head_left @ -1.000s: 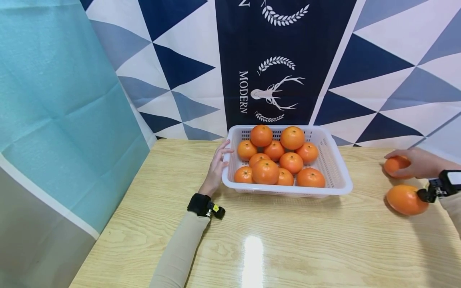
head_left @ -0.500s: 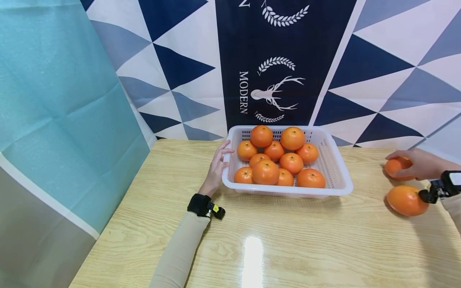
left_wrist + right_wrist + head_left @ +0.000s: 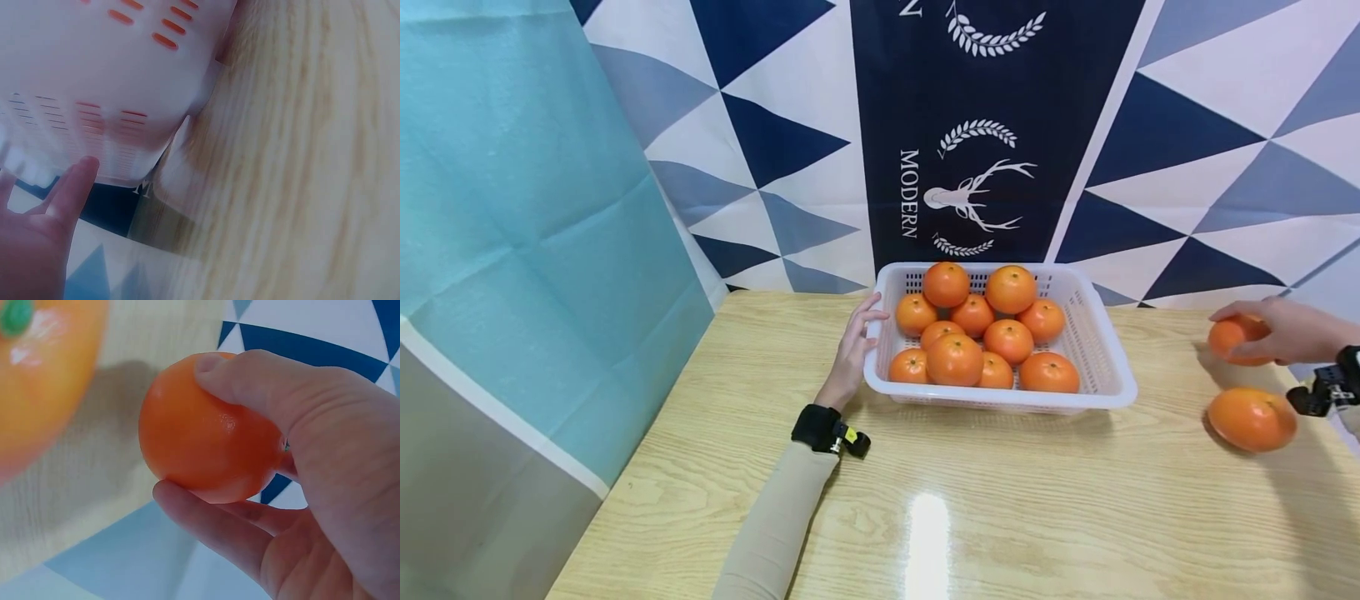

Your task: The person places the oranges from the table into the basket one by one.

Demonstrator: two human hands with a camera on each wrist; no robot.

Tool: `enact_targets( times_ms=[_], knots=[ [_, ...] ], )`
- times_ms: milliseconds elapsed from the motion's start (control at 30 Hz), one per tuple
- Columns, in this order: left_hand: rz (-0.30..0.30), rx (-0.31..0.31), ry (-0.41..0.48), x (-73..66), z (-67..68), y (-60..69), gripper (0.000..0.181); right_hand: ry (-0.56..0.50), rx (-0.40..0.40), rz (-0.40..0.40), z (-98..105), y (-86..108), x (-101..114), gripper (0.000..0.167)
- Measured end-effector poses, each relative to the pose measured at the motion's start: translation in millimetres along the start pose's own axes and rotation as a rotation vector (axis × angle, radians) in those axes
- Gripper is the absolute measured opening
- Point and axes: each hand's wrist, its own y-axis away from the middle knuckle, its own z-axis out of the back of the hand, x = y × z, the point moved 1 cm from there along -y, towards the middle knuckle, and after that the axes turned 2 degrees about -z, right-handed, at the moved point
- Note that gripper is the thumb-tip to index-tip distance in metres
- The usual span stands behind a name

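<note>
My right hand (image 3: 1300, 329) holds an orange (image 3: 1236, 337) between thumb and fingers at the right end of the table. In the right wrist view the thumb lies on top of this orange (image 3: 206, 431) and the fingers are beneath and behind it. A shadow on the wood sits apart from the fruit. Nearer the front, a second orange (image 3: 1252, 419) rests on the table. My left hand (image 3: 847, 350) grips the left rim of a white plastic basket (image 3: 1101, 350), its fingertips over the edge. One finger (image 3: 75, 187) touches the slotted outer wall in the left wrist view.
Several oranges (image 3: 955, 360) lie piled in the basket, mostly left and centre. The basket stands at the back of the wooden table (image 3: 1037, 500), against a patterned cloth (image 3: 805, 150). A turquoise cloth (image 3: 535, 208) hangs along the left side.
My right hand has lifted the orange from the table and shifted slightly right with it. The left hand, basket and second orange stay in place, with a very slight shift of the whole view.
</note>
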Motion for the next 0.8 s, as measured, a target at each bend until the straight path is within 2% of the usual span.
enact_targets(
  times_ms=[467, 633, 800],
  knots=[
    [0.016, -0.004, 0.004, 2.7, -0.4, -0.1, 0.049, 0.146, -0.100, 0.056, 60, 0.4, 35, 0.053],
    [0.010, -0.002, 0.008, 5.5, 0.1, -0.1, 0.049, 0.184, -0.127, 0.086, 70, -0.8, 48, 0.054],
    [0.006, 0.003, 0.018, 7.2, 0.4, -1.2, 0.049, 0.178, -0.136, 0.100, 76, -3.1, 64, 0.052]
  ],
)
